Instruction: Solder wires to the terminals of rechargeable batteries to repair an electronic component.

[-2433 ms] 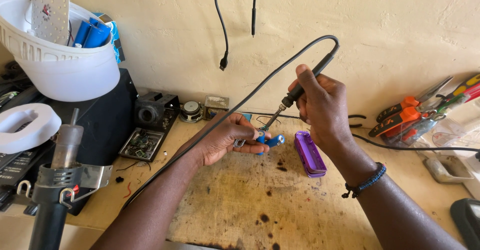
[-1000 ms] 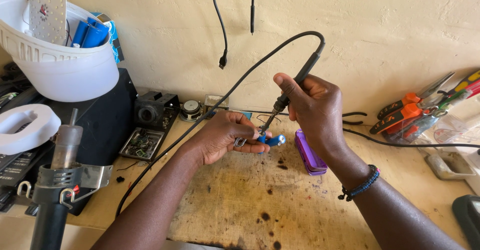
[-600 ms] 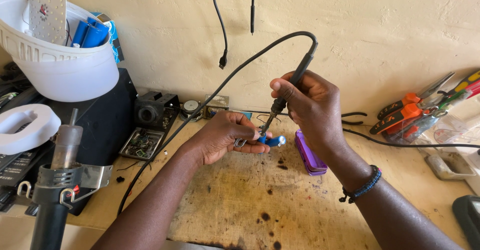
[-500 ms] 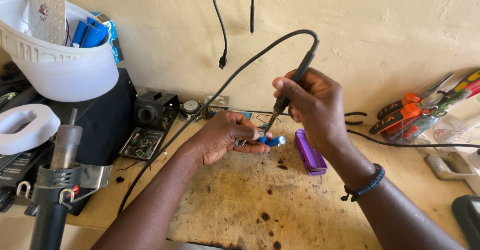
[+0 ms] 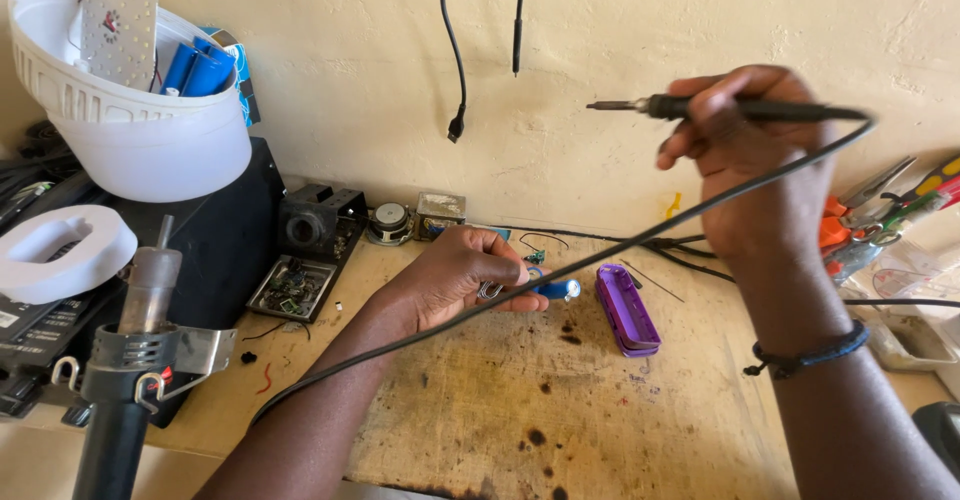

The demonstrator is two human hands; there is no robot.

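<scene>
soldering iron [image 5: 735, 109] gripped in right hand [image 5: 745, 155]; left hand [image 5: 455, 280] pinches blue cylinder [image 5: 555, 288] beside purple case [image 5: 627, 309].

Likely a small electronics repair workshop: soldering iron [image 5: 740, 110], scorched workbench [image 5: 560, 430], pliers [image 5: 880, 210], loose circuit boards [image 5: 292, 288].

Soldering iron [image 5: 740, 110] in raised right hand [image 5: 750, 170]

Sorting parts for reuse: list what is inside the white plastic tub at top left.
In the white tub: blue cylindrical cells and a round perforated LED board standing upright, with thin wires. The tub wall hides anything lower down.
</scene>
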